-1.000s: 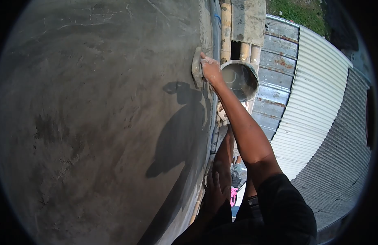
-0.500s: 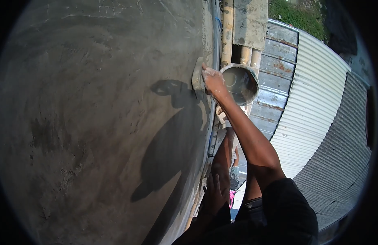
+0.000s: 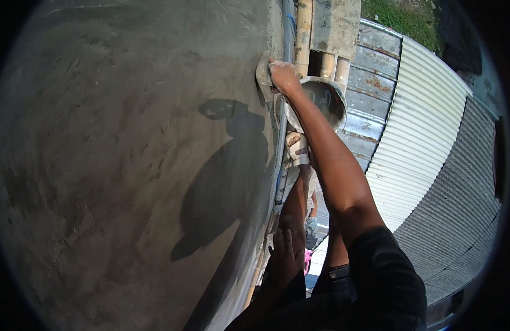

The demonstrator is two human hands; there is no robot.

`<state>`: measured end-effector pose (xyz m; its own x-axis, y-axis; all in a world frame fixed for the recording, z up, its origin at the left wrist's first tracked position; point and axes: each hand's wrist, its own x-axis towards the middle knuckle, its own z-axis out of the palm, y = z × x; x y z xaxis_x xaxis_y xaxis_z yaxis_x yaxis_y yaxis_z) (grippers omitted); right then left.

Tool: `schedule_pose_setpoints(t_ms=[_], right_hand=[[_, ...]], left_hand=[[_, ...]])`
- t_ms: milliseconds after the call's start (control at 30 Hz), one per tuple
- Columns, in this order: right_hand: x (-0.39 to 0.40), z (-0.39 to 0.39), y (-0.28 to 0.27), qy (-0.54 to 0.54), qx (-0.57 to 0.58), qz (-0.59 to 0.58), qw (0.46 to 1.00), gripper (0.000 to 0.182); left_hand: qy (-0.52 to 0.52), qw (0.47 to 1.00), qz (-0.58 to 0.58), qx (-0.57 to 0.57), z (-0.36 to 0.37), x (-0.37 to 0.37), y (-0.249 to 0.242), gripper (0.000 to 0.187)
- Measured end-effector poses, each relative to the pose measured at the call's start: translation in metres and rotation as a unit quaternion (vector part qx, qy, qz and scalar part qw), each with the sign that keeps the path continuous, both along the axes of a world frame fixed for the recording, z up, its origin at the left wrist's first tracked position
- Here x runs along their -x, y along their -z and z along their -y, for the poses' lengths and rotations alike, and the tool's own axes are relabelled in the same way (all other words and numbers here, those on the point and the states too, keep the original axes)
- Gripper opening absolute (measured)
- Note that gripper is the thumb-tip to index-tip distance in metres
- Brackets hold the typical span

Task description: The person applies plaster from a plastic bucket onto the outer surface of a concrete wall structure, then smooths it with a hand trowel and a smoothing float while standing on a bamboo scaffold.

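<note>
Head view, hands and tool. Right hand [image 3: 284, 77]: fingers closed around the back of a hand float [image 3: 262, 77]; the grip itself is hidden beneath the fingers, which are smeared pale. Hand float: on the left side of the right hand, seen nearly edge-on, lying along the cement-rendered wall [image 3: 111, 127] near its edge; whether its whole face touches cannot be told. Left hand [image 3: 286, 256]: well apart from the right, nearer the body, fingers parted and laid on a bare leg [image 3: 294, 209]; no tool visible in it.

Head view, surroundings. Bucket [image 3: 339, 110]: just right of the right wrist, partly covered by the forearm; contents unclear. Foot [image 3: 297, 146]: between the two hands, close to the bucket. Bamboo pole [image 3: 303, 38] and mottled board [image 3: 335, 27]: beyond the right hand. Corrugated roofing [image 3: 426, 116]: well to the right of both hands. Shadow [image 3: 222, 176]: on the wall, left of both hands.

Head view, handling notes, by judgement. Float: best kept near flat, its leading edge eased slightly off so that it does not dig in. Pressure: light and even, strokes long and overlapping. Edge strip: best worked along its length, lest the corner crumble. Right wrist: to be kept clear of the bucket rim. Left hand: well used as a steadying prop, the reach being long.
</note>
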<state>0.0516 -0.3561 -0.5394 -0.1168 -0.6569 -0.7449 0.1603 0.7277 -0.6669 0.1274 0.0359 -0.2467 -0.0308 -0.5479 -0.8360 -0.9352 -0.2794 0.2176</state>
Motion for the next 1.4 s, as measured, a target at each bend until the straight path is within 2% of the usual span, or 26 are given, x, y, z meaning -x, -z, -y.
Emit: schedule_pose_setpoints(t_ms=[100,133,167,233,267,333,433,500,533,567,600,667,700,767,900,933,967,1000,1067,1100,1167,1233,1300,1333,1367,1400], right_hand=[[0.015,0.016,-0.005,-0.067,-0.060,0.068,0.994,0.040],[0.008,-0.003,-0.041,0.024,-0.050,0.073,0.996,0.042],[0.011,-0.018,-0.080,-0.056,0.028,-0.017,0.998,0.043],[-0.001,-0.045,-0.059,-0.122,0.166,-0.172,0.963,0.045],[-0.001,-0.047,-0.047,-0.125,0.161,-0.170,0.964,0.045],[0.006,-0.007,-0.035,-0.021,0.017,-0.003,1.000,0.046],[0.013,0.023,0.036,-0.054,-0.073,0.061,0.994,0.048],[-0.001,-0.012,0.019,-0.027,-0.057,0.084,0.995,0.043],[-0.012,-0.044,0.008,-0.056,0.139,-0.123,0.981,0.040],[-0.021,-0.065,0.004,-0.081,0.316,-0.316,0.891,0.038],[-0.017,-0.062,-0.004,-0.085,0.311,-0.317,0.892,0.038],[-0.009,-0.040,-0.033,-0.069,0.061,-0.105,0.990,0.025],[-0.011,-0.025,-0.019,-0.068,0.063,-0.103,0.990,0.025],[0.005,0.011,0.026,0.034,-0.044,0.083,0.995,0.028],[0.003,-0.008,-0.001,0.037,-0.045,0.100,0.993,0.033],[-0.013,-0.041,-0.005,-0.032,0.122,-0.118,0.985,0.036],[-0.024,-0.067,0.002,-0.103,0.273,-0.327,0.899,0.041],[-0.020,-0.066,0.001,-0.108,0.269,-0.328,0.899,0.041],[-0.014,-0.042,-0.019,-0.066,0.132,-0.179,0.973,0.048],[-0.003,-0.013,-0.030,0.009,-0.006,0.029,1.000,0.045],[0.006,0.020,0.013,0.059,0.019,0.052,0.997,0.043],[0.006,0.038,0.010,0.092,-0.037,0.133,0.986,0.042],[-0.002,-0.017,-0.033,0.057,-0.012,0.100,0.993,0.043],[-0.008,-0.046,-0.068,-0.054,0.042,-0.080,0.994,0.043],[-0.027,-0.084,-0.053,-0.055,0.326,-0.301,0.894,0.042],[-0.024,-0.083,-0.060,-0.049,0.273,-0.236,0.931,0.042]], left_hand=[[0.018,1.000,0.005,-0.006,-0.003,0.002,-0.010,0.090],[0.018,1.000,0.002,-0.002,-0.001,0.003,-0.004,0.091],[0.017,1.000,0.001,0.004,0.004,0.004,0.001,0.091],[0.037,0.999,0.008,-0.002,0.005,0.005,-0.003,0.092],[0.034,0.999,0.009,-0.008,0.001,0.005,-0.006,0.092],[0.038,0.999,0.011,-0.001,0.001,0.005,-0.002,0.093],[0.039,0.999,0.012,0.007,-0.005,0.006,-0.004,0.093],[0.025,1.000,0.011,0.006,-0.007,0.002,-0.008,0.092],[0.014,1.000,0.004,0.002,-0.005,0.002,-0.001,0.092],[0.013,1.000,0.003,-0.003,-0.004,0.001,0.000,0.092],[0.020,1.000,0.004,-0.006,-0.002,0.003,0.000,0.092],[0.028,0.999,0.014,-0.010,0.001,0.000,-0.005,0.091],[0.020,1.000,0.010,-0.005,0.002,0.000,-0.005,0.089],[0.018,1.000,-0.003,0.001,0.001,0.004,-0.003,0.087],[0.014,1.000,0.003,0.013,-0.004,-0.003,-0.001,0.089],[0.019,1.000,0.005,0.004,-0.004,-0.005,0.002,0.091],[0.020,1.000,-0.001,0.000,0.000,-0.007,0.004,0.091],[0.004,1.000,-0.009,-0.001,0.004,-0.005,0.005,0.091],[-0.012,1.000,-0.005,-0.004,0.003,-0.008,0.000,0.091],[-0.002,1.000,-0.003,0.003,0.002,-0.008,0.002,0.090],[0.012,1.000,-0.006,-0.001,-0.004,-0.003,0.001,0.089],[0.017,1.000,0.000,0.004,-0.002,-0.004,0.000,0.089],[0.015,1.000,0.001,0.013,0.003,-0.002,0.006,0.089],[0.021,1.000,0.002,0.001,0.002,-0.002,0.001,0.089],[0.023,1.000,0.000,-0.004,0.003,-0.002,0.001,0.089],[0.020,1.000,-0.001,-0.001,0.005,-0.001,0.002,0.089]])
